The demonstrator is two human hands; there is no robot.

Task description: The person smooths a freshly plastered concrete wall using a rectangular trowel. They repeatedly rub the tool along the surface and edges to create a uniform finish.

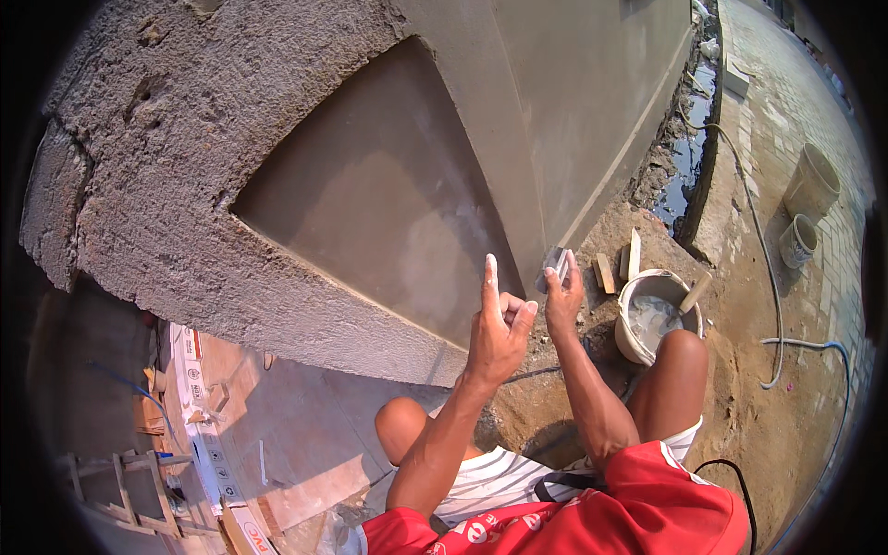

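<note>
My left hand [499, 335] is raised in front of the recessed triangular plaster panel [370, 185]. Its index finger points up, with whitish paste on it; the thumb stands apart and the other fingers curl in, holding nothing. Beside it, near the lower corner of the smooth grey wall [592, 102], my right hand [562, 305] grips a small flat grey scraper [549, 268] between thumb and fingers. A bucket [635, 347] with pale wet paste [653, 319] stands by my right knee, a wooden handle [696, 291] leaning out of it.
Two wood pieces [606, 274] lie by the bucket. Farther right are two dirty buckets [812, 180], a hose [760, 222] and paving [832, 111]. A water-filled trench [684, 166] runs along the wall. Rough concrete [185, 148] frames the panel; cartons [199, 398] and a wooden ladder [125, 490] are lower left.
</note>
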